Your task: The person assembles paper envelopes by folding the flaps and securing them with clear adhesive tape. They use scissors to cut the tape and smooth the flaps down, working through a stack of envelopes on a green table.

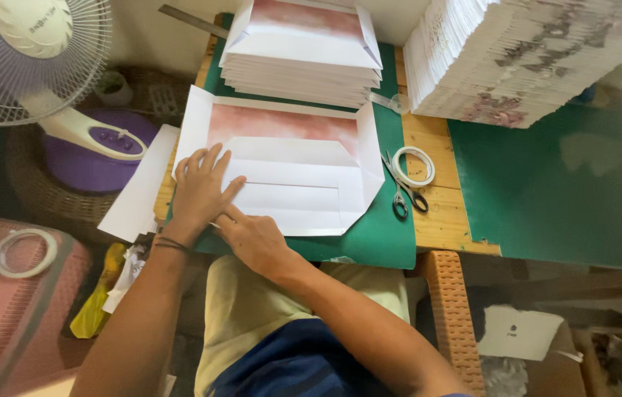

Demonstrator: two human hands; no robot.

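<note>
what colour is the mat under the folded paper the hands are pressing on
Green: the mat under the white, pink-tinted folded paper shows best in the head view.

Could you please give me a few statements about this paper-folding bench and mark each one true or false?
1. Both hands, left hand and right hand, press on the folded sheet. True.
2. The scissors lie left of the sheet. False: they lie to its right, beside the tape roll.
3. A stack of folded sheets sits behind it. True.
4. The fan stands on the green mat. False: it stands off the table, at the left.
</note>
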